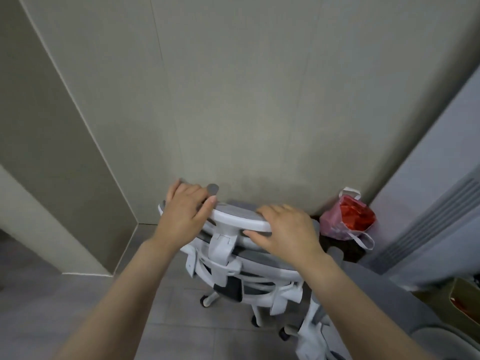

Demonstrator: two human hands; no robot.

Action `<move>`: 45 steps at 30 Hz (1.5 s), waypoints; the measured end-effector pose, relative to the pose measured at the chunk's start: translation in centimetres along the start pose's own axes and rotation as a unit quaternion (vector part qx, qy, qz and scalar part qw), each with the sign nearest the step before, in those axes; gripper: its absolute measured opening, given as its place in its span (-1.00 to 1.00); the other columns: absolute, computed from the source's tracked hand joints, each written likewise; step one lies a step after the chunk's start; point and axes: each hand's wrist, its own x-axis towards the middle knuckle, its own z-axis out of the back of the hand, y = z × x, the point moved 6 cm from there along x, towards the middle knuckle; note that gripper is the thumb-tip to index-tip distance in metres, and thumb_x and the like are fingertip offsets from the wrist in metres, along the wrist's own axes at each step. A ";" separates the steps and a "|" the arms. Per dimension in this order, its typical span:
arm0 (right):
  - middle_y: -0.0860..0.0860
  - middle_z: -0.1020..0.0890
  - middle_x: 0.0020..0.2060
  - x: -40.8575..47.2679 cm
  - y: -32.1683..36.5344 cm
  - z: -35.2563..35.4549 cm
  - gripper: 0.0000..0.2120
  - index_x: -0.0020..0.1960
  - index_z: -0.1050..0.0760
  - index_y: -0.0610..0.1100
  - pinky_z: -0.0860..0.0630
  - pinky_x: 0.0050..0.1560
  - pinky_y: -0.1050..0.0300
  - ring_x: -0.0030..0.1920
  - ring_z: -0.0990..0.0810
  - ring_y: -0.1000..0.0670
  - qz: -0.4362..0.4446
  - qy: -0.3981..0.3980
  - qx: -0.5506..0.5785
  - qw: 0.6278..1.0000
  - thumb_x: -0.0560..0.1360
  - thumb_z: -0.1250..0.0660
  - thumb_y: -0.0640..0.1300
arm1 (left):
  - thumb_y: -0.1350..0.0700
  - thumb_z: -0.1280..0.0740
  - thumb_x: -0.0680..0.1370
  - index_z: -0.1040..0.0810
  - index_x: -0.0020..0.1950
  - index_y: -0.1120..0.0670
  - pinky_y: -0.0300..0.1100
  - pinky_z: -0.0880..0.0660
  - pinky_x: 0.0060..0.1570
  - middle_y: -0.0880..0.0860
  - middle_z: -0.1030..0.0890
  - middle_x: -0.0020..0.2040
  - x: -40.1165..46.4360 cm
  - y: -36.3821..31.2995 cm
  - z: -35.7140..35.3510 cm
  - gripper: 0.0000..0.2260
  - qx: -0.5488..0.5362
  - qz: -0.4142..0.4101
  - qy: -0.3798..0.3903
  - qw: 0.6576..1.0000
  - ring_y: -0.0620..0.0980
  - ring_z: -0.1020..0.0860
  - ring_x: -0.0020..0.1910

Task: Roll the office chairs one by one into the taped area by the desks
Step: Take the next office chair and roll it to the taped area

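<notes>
A white office chair (233, 258) with grey mesh stands right in front of me, its back toward me and its front close to the wall. My left hand (185, 206) grips the left end of its white headrest (235, 218). On the right end of that headrest my right hand (284, 229) is closed, thumb underneath. The castors (207, 300) rest on grey floor tiles. No taped area or desk is in view.
A beige panelled wall (233, 100) rises directly ahead, with a corner pillar (52, 203) at the left. A pink bag with red contents (348, 219) sits in the right corner beside a grey-white cabinet (441, 203). Another grey chair part (376, 294) is at lower right.
</notes>
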 end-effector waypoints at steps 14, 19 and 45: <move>0.11 -0.70 -0.23 -7.1 3.4 2.8 -0.83 -0.21 -0.67 -0.06 -0.50 -0.40 0.10 -0.33 -0.64 0.01 0.179 -0.263 0.227 0.921 0.47 -0.31 -0.13 | 0.03 -0.07 0.61 -0.54 -0.27 0.07 0.02 -0.22 0.35 -0.10 -0.37 -0.34 -12.4 -3.9 4.1 -0.64 0.060 0.094 -0.120 0.986 0.00 -0.38 -0.23; 0.06 -0.65 -0.33 -7.5 5.6 3.7 -0.75 -0.28 -0.63 -0.09 -0.44 -0.45 0.08 -0.40 -0.57 -0.04 0.213 -0.247 0.269 0.906 0.49 -0.25 -0.15 | 0.05 -0.05 0.62 -0.52 -0.31 0.11 0.05 -0.34 0.13 -0.04 -0.43 -0.36 -15.8 -4.6 6.6 -0.60 0.082 0.109 -0.138 0.981 0.07 -0.40 -0.27; 0.02 -0.59 -0.32 -27.8 46.7 9.8 -0.67 -0.23 -0.59 -0.11 -0.41 -0.33 0.03 -0.34 -0.46 -0.07 0.455 -0.099 0.487 0.739 0.57 -0.13 -0.10 | 0.14 -0.09 0.54 -0.54 -0.31 0.12 0.07 -0.36 -0.06 -0.01 -0.50 -0.33 -63.9 -6.5 31.3 -0.69 0.290 0.376 -0.388 0.790 0.10 -0.43 -0.28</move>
